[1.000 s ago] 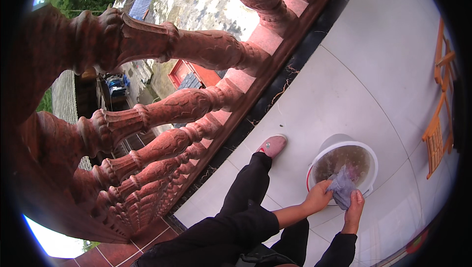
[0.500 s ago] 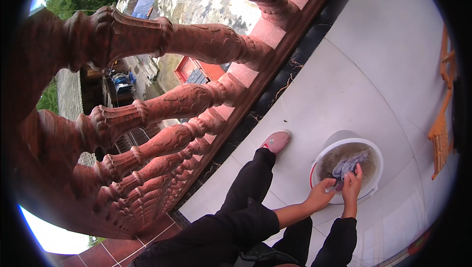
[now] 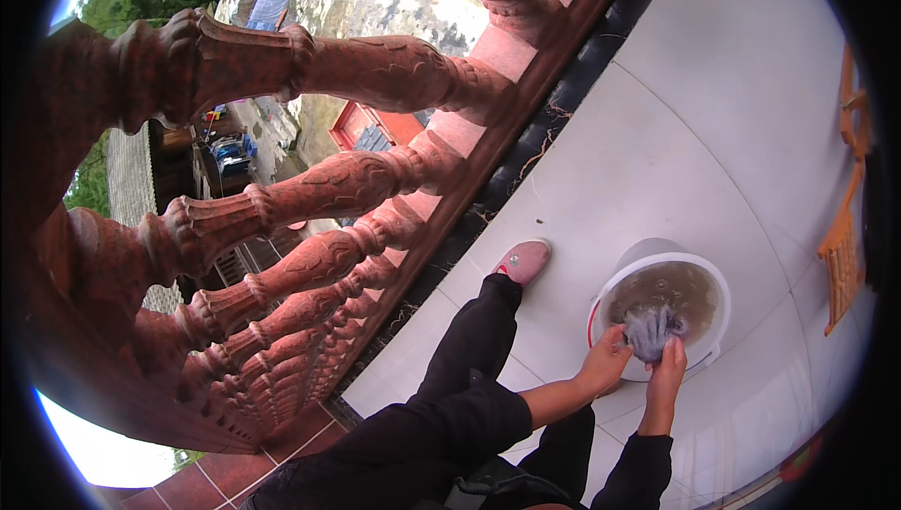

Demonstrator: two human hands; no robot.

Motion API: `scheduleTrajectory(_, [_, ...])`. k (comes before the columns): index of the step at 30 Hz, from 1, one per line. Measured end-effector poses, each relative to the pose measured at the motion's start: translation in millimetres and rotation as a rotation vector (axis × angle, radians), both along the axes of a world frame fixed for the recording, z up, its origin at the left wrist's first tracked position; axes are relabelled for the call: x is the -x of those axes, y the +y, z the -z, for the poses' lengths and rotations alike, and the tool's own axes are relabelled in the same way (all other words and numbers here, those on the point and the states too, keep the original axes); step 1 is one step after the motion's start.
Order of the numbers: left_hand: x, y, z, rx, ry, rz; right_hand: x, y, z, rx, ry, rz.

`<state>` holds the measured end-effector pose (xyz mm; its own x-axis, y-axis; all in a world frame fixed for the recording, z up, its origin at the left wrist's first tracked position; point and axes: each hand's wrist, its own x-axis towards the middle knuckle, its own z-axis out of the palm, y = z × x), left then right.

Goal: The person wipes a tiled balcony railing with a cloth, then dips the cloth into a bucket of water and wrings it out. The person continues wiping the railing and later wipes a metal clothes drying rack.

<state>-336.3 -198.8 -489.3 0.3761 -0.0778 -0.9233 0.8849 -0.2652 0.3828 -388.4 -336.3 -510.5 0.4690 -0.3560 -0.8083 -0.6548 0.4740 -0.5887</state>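
Note:
A wet grey-purple cloth (image 3: 649, 332) is bunched between my two hands over the near side of a white bucket (image 3: 721, 308). Murky brownish water (image 3: 668, 287) with a few bubbles fills much of the bucket. My left hand (image 3: 605, 363) pinches the cloth's left side, fingers closed. On the other side my right hand (image 3: 668, 366) grips it with thumb and fingers. The cloth's far end hangs in folds toward the water; whether it touches the surface I cannot tell.
The bucket stands on pale floor tiles (image 3: 657, 153). To the left runs a reddish stone balustrade (image 3: 375, 74) above a black border strip, with a yard below. An orange-brown wooden chair (image 3: 842, 261) is at the right edge. My pink shoe (image 3: 526, 261) is left of the bucket.
Both hands have drawn the cloth toward me, to the bucket's near rim. It is gathered into a more compact bunch, and more of the water surface shows.

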Motion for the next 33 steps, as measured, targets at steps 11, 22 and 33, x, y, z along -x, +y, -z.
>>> scheduleTrajectory(11, [25.3,-1.2,18.1,0.173,0.184,-0.115,-8.3,62.1,-122.9,0.063,-0.066,-0.143])
scheduleTrajectory(22, [2.4,-12.5,-18.6,0.156,0.159,0.045,29.9,-0.7,8.8,0.753,0.17,-0.213])
scheduleTrajectory(33, [20.3,0.9,7.3,-0.018,-0.055,0.285,61.9,-20.1,42.1,0.593,0.122,-0.353])
